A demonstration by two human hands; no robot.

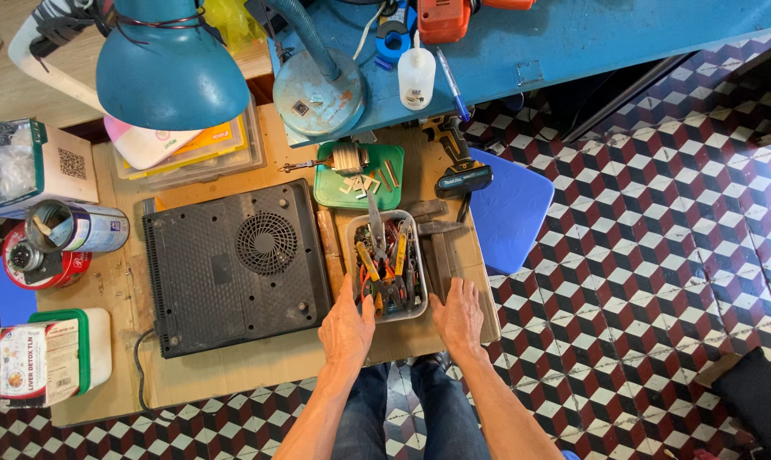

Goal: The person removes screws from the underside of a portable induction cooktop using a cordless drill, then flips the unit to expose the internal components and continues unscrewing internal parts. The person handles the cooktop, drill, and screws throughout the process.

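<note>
A clear plastic tray point(418, 260) full of pliers, cutters and screwdrivers sits on a low wooden table point(232, 366). My left hand point(345, 328) rests at the tray's near left corner, its fingers touching the rim. My right hand point(459, 315) lies flat on the table beside the tray's near right corner. Neither hand grips anything. Left of the tray lies a black appliance point(232, 264), bottom side up with a round fan grille showing. A green tray point(338, 192) with small metal parts sits just beyond the tool tray.
A teal desk lamp point(172, 68) hangs over the back left. A cordless drill point(453, 162) and a blue stool point(509, 209) are to the right. Cans point(74, 226), boxes and a white tub point(100, 341) line the left edge. The floor is patterned tile.
</note>
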